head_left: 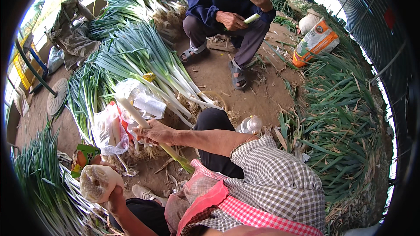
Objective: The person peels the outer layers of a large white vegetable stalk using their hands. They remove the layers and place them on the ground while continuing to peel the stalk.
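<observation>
My left hand (115, 198), at the lower left, is closed round a bitten white steamed bun (101, 183) whose torn inside faces up. A green and orange printed packet (86, 159) shows just beyond the bun; whether my fingers touch it I cannot tell. My right hand (156, 133) grips a long leek or green onion (133, 111), its white end pointing up and left and its green end near my apron. Behind that stalk, clear plastic bags (111, 131) and a clear plastic cup or wrapping (151, 104) rest on bundled green onions (141, 55).
Opposite me a seated person (229, 6) holds a pale piece of food near the mouth and a green onion piece. A clear plastic bottle (250, 124) lies by my knee. Leaf piles (341, 114) and an orange-white sack (315, 44) are at right, more green onions (42, 173) at lower left.
</observation>
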Motion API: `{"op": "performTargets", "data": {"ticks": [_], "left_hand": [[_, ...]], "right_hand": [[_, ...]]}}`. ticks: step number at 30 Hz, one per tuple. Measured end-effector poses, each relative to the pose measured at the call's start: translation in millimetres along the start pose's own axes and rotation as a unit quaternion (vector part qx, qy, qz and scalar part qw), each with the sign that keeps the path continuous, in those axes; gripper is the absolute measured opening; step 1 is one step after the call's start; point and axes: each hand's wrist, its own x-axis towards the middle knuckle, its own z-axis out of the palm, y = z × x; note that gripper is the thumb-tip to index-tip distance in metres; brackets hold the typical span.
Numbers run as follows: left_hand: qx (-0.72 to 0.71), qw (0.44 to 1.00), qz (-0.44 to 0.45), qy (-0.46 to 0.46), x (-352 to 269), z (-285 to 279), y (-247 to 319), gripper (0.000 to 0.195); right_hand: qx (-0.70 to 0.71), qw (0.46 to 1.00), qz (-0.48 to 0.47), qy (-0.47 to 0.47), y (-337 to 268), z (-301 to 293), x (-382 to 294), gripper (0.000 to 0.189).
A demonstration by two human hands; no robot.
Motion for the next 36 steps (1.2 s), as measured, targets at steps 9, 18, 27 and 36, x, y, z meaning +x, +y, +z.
{"op": "performTargets", "data": {"ticks": [9, 18, 27, 36], "left_hand": [[-0.021, 0.999, -0.021, 0.029, -8, -7, -14, 0.093], [-0.001, 0.997, -0.070, 0.007, 3, 20, 25, 0.091], [0.025, 0.998, -0.052, 0.026, -2, 13, 16, 0.091], [0.045, 0.998, -0.035, 0.024, -3, 10, 15, 0.086]], "right_hand": [[-0.008, 0.999, -0.030, -0.005, 8, 0, 4, 0.036], [-0.008, 1.000, -0.025, 0.000, -1, 3, -2, 0.031], [0.017, 0.999, -0.036, -0.017, 5, 1, 1, 0.036], [0.005, 0.999, -0.046, -0.010, 12, -2, 8, 0.036]]}}
